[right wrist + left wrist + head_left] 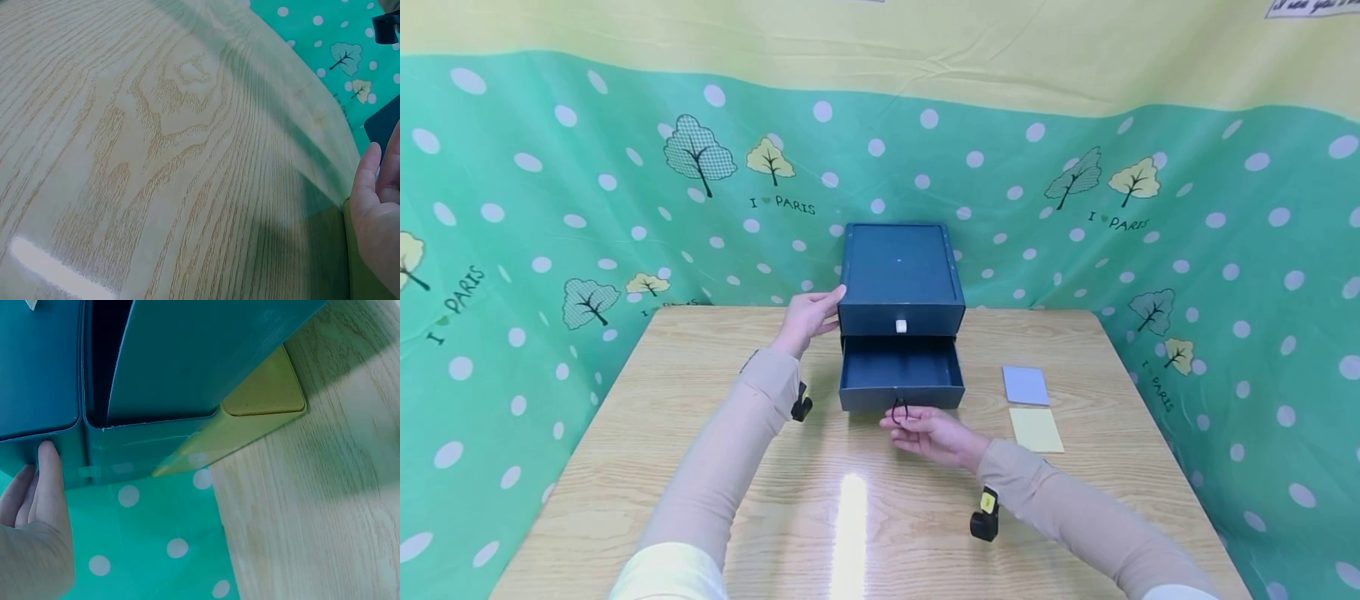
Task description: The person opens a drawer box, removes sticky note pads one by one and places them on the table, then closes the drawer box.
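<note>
A dark blue drawer cabinet [901,267] stands at the back of the table. Its upper drawer, with a white knob [901,326], is closed; the lower blue drawer [880,400] is pulled out, its visible inside bare. My left hand [808,319] rests against the cabinet's left side near the upper front corner, fingers fairly straight. In the left wrist view, its thumb lies on the side wall. At the lower drawer's front, my right hand [936,435] holds a thin black loop handle [900,403] at its fingertips. The right wrist view hides the loop.
A yellowish box-like section [269,387] sits beside the pulled-out drawer in the left wrist view. To the cabinet's right lie a blue sticky-note pad [1026,386] and a yellow one [1036,429]. A polka-dot curtain [925,183] hangs directly behind the table [775,533].
</note>
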A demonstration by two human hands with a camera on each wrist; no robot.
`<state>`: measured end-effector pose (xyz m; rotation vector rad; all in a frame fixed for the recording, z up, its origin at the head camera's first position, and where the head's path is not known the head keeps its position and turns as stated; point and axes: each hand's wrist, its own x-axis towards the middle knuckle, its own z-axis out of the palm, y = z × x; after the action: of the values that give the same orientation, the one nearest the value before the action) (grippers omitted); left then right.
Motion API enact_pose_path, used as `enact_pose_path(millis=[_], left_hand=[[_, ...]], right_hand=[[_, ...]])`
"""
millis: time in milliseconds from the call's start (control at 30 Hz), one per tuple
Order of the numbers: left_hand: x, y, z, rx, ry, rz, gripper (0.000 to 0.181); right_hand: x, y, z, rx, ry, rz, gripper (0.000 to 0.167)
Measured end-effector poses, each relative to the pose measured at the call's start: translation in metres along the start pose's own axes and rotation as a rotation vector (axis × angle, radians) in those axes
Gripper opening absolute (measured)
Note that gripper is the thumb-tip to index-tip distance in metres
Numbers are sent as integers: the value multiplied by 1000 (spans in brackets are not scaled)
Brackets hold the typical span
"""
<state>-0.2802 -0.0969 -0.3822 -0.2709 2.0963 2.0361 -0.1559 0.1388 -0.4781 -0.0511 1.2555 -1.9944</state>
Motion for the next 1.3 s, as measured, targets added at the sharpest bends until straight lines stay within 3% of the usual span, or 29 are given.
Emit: enact_pose_path(millis=[867, 1300], left_hand=[[-1, 0, 0, -1, 4, 11, 57], [0, -1, 0, 3, -2, 6, 58]], right_hand=[[3, -4, 1, -10, 19, -7, 49], [9, -3, -1, 27, 61, -18, 44]])
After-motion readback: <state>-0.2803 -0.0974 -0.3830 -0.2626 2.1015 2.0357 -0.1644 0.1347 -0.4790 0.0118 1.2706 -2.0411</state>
